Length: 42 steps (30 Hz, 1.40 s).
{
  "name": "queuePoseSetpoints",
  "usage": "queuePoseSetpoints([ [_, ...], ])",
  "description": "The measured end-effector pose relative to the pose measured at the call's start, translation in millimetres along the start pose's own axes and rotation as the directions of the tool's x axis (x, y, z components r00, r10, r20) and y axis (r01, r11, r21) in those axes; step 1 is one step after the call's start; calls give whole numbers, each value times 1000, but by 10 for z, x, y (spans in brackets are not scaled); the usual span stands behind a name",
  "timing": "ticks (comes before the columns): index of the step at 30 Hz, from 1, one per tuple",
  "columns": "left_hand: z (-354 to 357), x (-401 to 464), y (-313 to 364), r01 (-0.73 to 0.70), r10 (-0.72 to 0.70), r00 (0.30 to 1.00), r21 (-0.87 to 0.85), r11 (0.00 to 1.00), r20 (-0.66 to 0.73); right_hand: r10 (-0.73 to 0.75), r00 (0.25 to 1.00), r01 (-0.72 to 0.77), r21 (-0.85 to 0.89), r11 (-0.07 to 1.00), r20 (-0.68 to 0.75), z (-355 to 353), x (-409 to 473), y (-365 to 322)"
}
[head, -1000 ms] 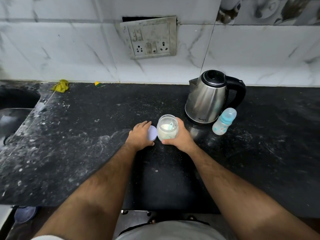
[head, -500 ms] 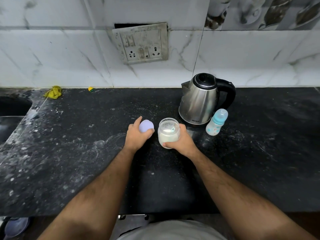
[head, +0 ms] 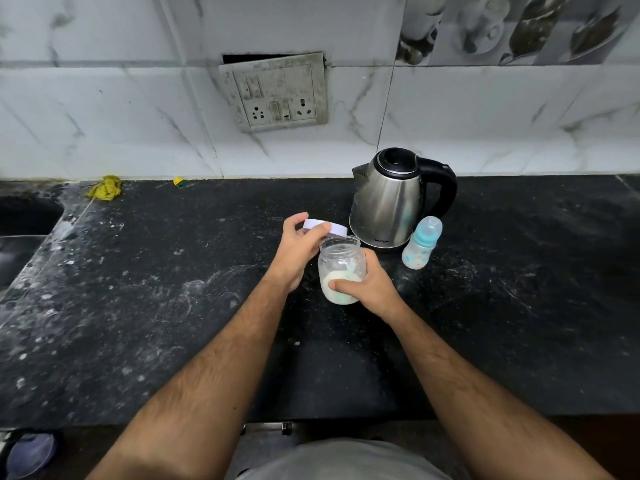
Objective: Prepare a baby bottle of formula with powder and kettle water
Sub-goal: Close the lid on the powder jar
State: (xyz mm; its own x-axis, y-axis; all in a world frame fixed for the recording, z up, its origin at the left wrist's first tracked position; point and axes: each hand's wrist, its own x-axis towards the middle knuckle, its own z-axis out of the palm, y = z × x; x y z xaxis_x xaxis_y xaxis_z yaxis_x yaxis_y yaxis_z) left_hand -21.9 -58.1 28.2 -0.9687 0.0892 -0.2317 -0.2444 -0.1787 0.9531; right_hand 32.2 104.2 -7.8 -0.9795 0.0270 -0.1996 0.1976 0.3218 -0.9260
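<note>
A clear jar (head: pixel 341 261) with white powder in its lower part is held in my right hand (head: pixel 369 284), which wraps its right side. The jar's mouth is uncovered. My left hand (head: pixel 298 251) grips a pale lilac lid (head: pixel 329 227) just above and behind the jar's rim, partly over the mouth. A steel kettle (head: pixel 391 199) with a black lid and handle stands behind the jar. To the kettle's right stands a small baby bottle (head: pixel 420 244) with a blue collar and teat on.
The black speckled counter (head: pixel 173 306) runs wide to both sides, dusted with white marks. A sink edge (head: pixel 31 220) lies at the far left. A yellow cloth (head: pixel 105 188) and a small yellow scrap (head: pixel 179 181) sit by the tiled wall. A socket plate (head: pixel 275 93) hangs above.
My left hand lifted the lilac lid from the counter beside the jar up to the jar's rim. My right hand raised and tilted the jar slightly.
</note>
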Motion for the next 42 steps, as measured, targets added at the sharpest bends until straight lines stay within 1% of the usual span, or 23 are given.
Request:
queuePoseSetpoints([
  [4,84,-86,-35,-32,31,998,32,999,52,12,1000,-12,22,1000,-9,-60,-42,-33],
  [8,98,-112,-63,-57,56,998,28,998,36,-3,1000,3,90,996,-5,-91,-59,-77],
  [11,93,-157,-95,-41,40,998,23,999,55,-17,1000,20,129,991,-25,-104,-71,-117],
  [14,99,-186,-83,-46,45,998,19,999,47,-39,999,41,115,993,-19,-97,-95,-143],
  [17,98,-199,-33,-63,58,996,71,996,73,-69,998,69,110,991,-8,-87,-124,-149],
  [21,60,-217,23,-73,59,993,144,987,98,-84,996,85,72,994,-23,-106,-168,-159],
  [26,33,-242,69,-81,56,992,220,972,116,-81,996,80,-26,996,-34,-135,-225,-207],
  [32,26,-267,100,-66,25,990,303,951,140,-80,993,65,-170,983,-81,-158,-284,-266],
  [36,11,-304,113,-53,1,989,350,935,148,-130,984,91,-292,952,-119,-155,-320,-291],
  [38,-6,-314,123,-50,-8,986,350,936,164,-132,984,92,-297,951,-116,-149,-331,-302],
  [42,-44,-310,165,-25,-47,967,275,961,251,-88,994,74,-182,981,-72,-164,-339,-297],
])
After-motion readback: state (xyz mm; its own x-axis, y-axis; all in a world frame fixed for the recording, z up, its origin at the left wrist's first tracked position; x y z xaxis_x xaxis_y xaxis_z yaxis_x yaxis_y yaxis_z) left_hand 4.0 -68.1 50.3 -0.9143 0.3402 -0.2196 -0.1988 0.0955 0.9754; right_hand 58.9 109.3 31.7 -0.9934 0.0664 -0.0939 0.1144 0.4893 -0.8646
